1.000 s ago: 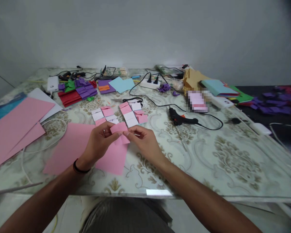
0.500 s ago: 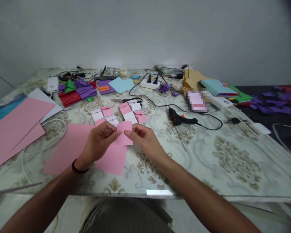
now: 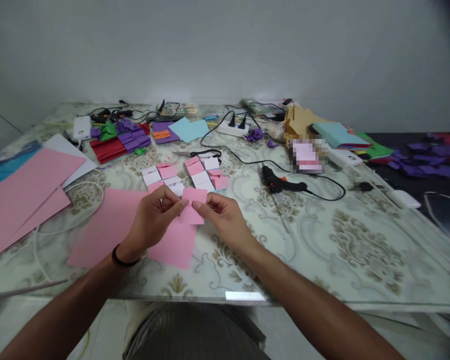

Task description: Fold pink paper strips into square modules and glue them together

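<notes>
A small pink piece of paper (image 3: 193,211) is pinched between my two hands, held above the table. My left hand (image 3: 155,212) grips its left edge with thumb and fingers. On the opposite edge, my right hand (image 3: 222,212) is closed with the thumb on the paper's face. Beneath my left hand and forearm lies a larger pink sheet (image 3: 110,225), partly covered. Just beyond my hands sit two folded pink-and-white paper pieces, one on the left (image 3: 161,175) and one on the right (image 3: 205,172).
A black glue gun (image 3: 281,181) with its cord lies to the right. Scissors (image 3: 202,153), a white power strip (image 3: 232,129) and folded purple paper (image 3: 133,140) are farther back. Pink sheets (image 3: 30,195) lie at left; coloured paper (image 3: 337,135) is stacked back right.
The small pink paper has tilted slightly in my hands, its top edge leaning to the right. Both hands keep their hold in nearly the same place. The view has shifted a little.
</notes>
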`<state>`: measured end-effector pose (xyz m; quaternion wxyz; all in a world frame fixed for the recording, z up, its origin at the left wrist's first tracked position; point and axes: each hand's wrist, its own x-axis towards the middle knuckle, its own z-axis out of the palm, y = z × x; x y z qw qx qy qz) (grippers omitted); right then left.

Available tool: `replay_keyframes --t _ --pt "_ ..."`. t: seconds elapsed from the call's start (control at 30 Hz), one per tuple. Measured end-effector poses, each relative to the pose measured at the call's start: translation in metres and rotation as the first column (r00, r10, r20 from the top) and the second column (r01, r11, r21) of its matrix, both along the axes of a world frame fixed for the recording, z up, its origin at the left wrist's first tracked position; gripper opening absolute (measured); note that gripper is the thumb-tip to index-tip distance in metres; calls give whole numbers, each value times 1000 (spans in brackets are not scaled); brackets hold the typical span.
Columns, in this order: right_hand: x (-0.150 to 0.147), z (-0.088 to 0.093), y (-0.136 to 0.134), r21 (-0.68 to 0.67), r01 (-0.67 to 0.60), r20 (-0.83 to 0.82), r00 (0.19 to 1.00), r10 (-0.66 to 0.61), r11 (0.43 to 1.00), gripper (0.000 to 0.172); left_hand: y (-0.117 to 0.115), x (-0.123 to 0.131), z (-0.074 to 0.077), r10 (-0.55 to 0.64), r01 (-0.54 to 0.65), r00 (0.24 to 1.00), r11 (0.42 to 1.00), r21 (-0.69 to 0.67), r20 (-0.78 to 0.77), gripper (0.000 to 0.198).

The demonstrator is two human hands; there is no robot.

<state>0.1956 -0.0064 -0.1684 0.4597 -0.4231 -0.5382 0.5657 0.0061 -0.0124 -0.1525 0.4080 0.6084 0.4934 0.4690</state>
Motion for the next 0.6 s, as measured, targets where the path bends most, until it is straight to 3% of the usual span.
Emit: replay_keyframes --t 0.17,0.3,0.47,0.6 --pt "2 2 2 -18 -69 55 996 70 997 41 1 -4 -3 -64 64 997 998 -18 -42 28" --pt "1 -3 2 -9 -36 90 995 37 999 40 1 -4 -5 -82 82 995 997 4 -59 19" --pt "-2 -6 0 3 16 -14 1000 -16 1000 39 4 -1 -2 -114 113 993 993 -37 -14 17" --pt "2 2 1 -9 -56 -40 998 56 998 35 2 -2 1 -123 122 987 992 -19 -102 22"
